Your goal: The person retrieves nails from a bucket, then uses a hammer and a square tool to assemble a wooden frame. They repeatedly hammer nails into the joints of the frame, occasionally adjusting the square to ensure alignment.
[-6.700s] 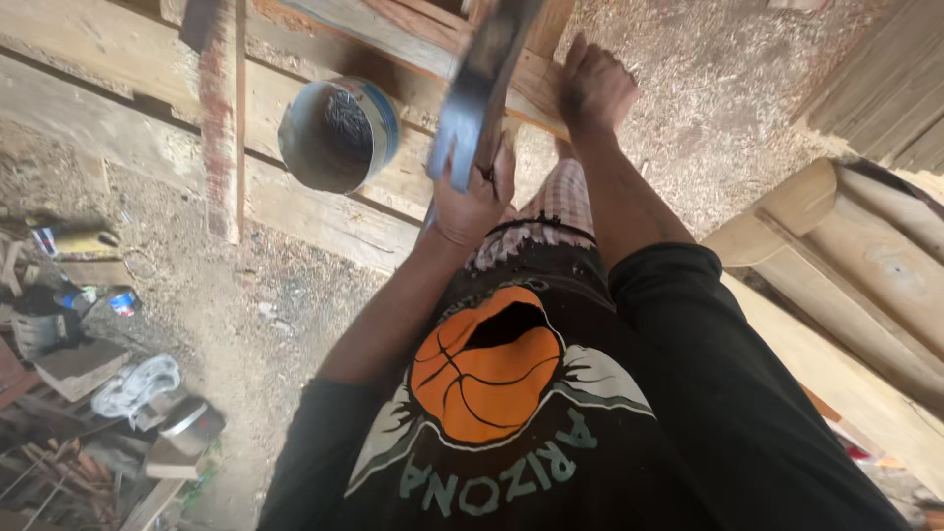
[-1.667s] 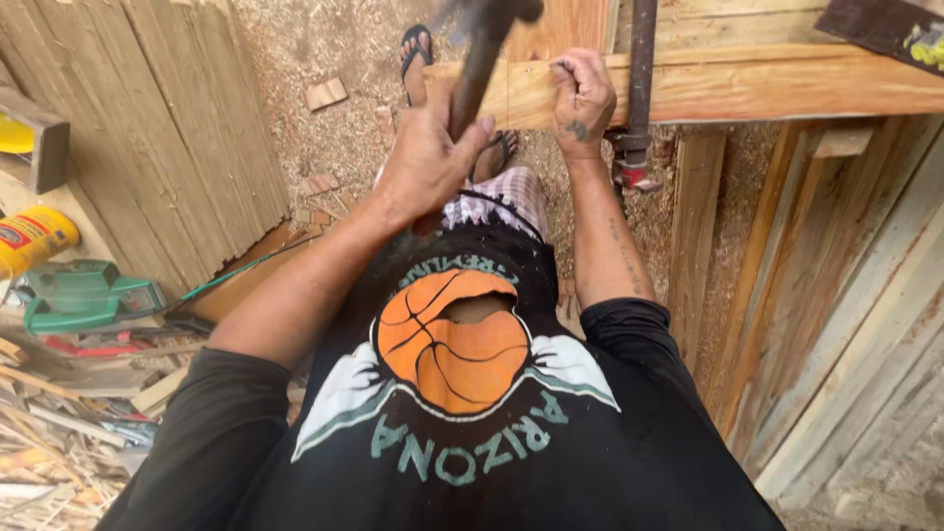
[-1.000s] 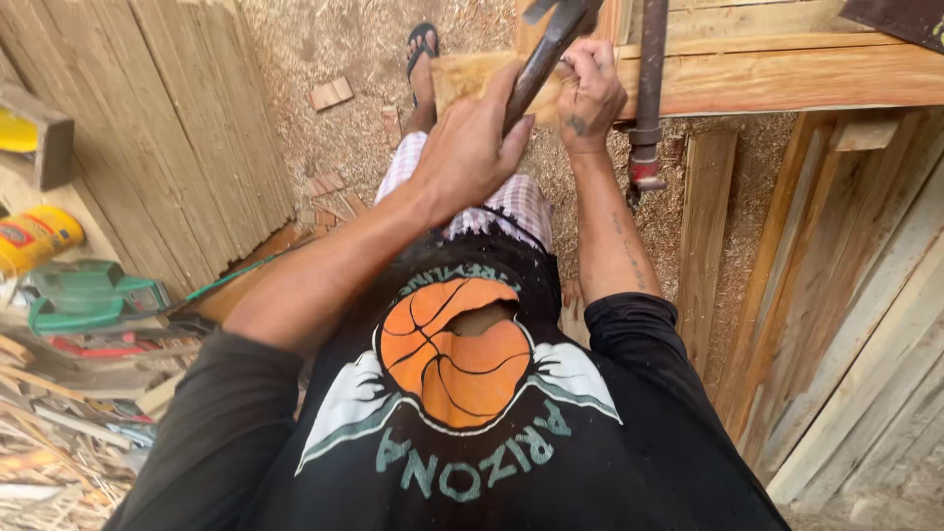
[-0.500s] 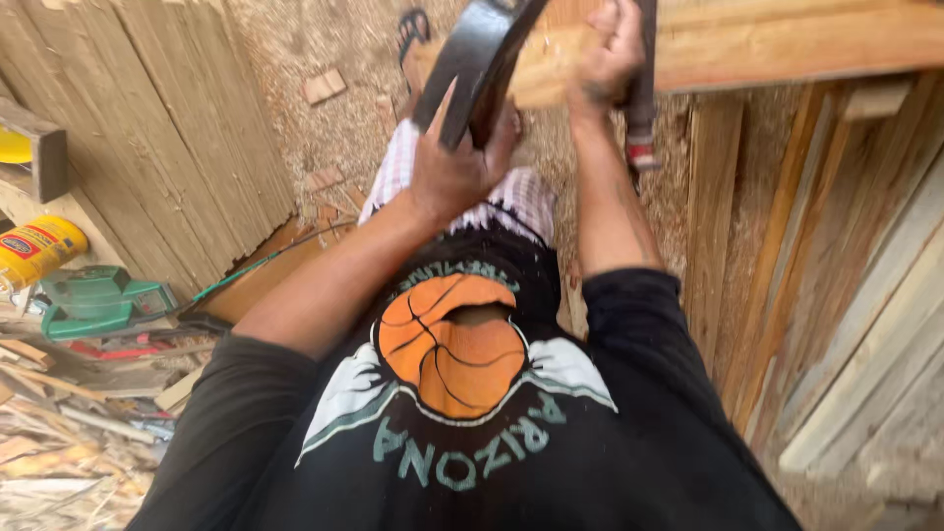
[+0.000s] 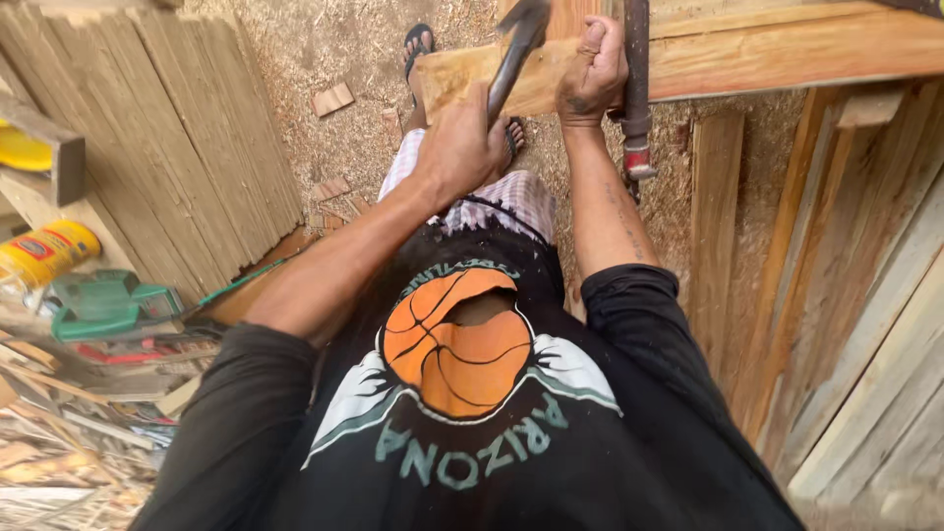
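Gripping dark hammer handle (image 5: 509, 61): left hand (image 5: 460, 147) | right hand (image 5: 591, 71): rough plank (image 5: 472, 77)

**One labelled container, far left**

A yellow cylindrical container (image 5: 44, 253) with a red-and-blue label lies on its side, well to the left of and below the left hand (image 5: 460, 147), just above a green box-shaped case (image 5: 103, 303).

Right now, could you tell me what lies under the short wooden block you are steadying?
Under the wooden block are the sawdust-strewn ground and a sandalled foot. The right hand grips its end, the left hand holds a hammer. Its support is hidden.
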